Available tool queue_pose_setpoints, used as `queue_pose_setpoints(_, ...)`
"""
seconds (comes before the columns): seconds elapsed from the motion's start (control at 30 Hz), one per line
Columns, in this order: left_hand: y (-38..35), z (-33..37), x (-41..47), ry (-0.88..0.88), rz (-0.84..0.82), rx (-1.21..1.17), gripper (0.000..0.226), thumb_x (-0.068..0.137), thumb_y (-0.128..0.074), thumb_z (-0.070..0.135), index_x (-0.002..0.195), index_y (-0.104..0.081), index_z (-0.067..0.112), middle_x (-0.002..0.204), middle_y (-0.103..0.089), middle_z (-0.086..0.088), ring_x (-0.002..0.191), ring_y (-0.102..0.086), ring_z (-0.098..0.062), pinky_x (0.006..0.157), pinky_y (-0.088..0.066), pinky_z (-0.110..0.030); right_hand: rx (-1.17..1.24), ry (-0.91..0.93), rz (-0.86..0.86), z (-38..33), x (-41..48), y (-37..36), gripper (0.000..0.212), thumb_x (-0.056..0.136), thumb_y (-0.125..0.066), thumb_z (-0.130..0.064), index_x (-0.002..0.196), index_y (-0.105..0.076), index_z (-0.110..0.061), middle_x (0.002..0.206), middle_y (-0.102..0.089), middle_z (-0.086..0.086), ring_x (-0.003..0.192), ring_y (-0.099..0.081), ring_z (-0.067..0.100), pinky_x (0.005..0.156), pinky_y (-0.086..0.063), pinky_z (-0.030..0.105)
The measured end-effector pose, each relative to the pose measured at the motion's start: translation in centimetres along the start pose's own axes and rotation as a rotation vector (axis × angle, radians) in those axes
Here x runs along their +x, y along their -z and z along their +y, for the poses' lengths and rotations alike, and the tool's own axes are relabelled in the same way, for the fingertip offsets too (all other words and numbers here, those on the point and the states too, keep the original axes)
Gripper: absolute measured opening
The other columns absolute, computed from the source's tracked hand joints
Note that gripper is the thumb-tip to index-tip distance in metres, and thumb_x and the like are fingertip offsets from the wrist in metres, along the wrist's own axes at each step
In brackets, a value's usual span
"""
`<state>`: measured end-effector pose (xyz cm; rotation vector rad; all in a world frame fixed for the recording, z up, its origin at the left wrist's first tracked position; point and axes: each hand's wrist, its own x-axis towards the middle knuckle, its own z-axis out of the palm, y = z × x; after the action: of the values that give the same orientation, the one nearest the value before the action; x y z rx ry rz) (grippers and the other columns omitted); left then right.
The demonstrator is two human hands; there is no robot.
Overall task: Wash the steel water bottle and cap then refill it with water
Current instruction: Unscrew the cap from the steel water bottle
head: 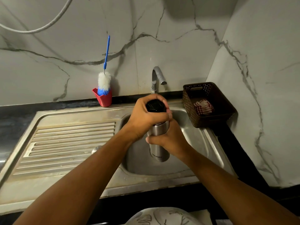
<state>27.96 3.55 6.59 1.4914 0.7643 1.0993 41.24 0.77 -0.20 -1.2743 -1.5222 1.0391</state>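
Over the steel sink (73, 181), hands grip bottle (158, 143) beneath marble walls (178, 38).

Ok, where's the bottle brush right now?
Head view, left of centre: the bottle brush stands in the red cup at the back edge of the sink, left of the tap.

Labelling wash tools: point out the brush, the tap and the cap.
brush (104, 81), head view, white bristles.
tap (159, 73), head view, curved spout.
cap (155, 106), head view, black top.
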Motion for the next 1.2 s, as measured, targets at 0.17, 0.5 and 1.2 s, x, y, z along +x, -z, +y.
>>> queue_pose_setpoints(0.17,-1.5,0.2,-0.2,0.022,0.244,0.069,0.025,0.078,-0.077,-0.012,0.097,-0.069,0.001,0.085,-0.070,-0.003,0.080,-0.070,-0.007,0.072,-0.059,-0.022,-0.069,-0.033,0.160,-0.7,-0.2,-2.0,0.061,0.068,-0.081,-0.032,0.124,-0.056,-0.026,0.103,-0.062,-0.022,0.096,-0.061,-0.010,0.086,-0.053,0.014)
queue_pose_setpoints(0.5,2.8,1.7,0.6,0.037,-0.173,0.070,0.067,0.077,-0.086,0.021,0.136,-0.057,0.009,0.126,-0.072,-0.007,0.118,-0.070,-0.025,0.101,-0.057,-0.038,-0.003,-0.063,-0.018,-2.6,-0.1,0.6,0.073,0.066,-0.094,-0.014,0.127,-0.057,-0.031,0.115,-0.070,-0.011,0.103,-0.069,0.006,0.086,-0.058,0.027)
queue_pose_setpoints(1.2,1.7,0.5,-0.8,0.040,-0.027,0.162,0.060,0.080,-0.089,0.025,0.131,-0.061,0.015,0.116,-0.074,-0.001,0.114,-0.070,-0.012,0.098,-0.058,-0.030,0.009,0.000,-0.023,-2.7,-0.4,-0.2,0.068,0.070,-0.090,-0.006,0.126,-0.059,-0.032,0.113,-0.071,-0.012,0.105,-0.068,0.003,0.089,-0.058,0.026)
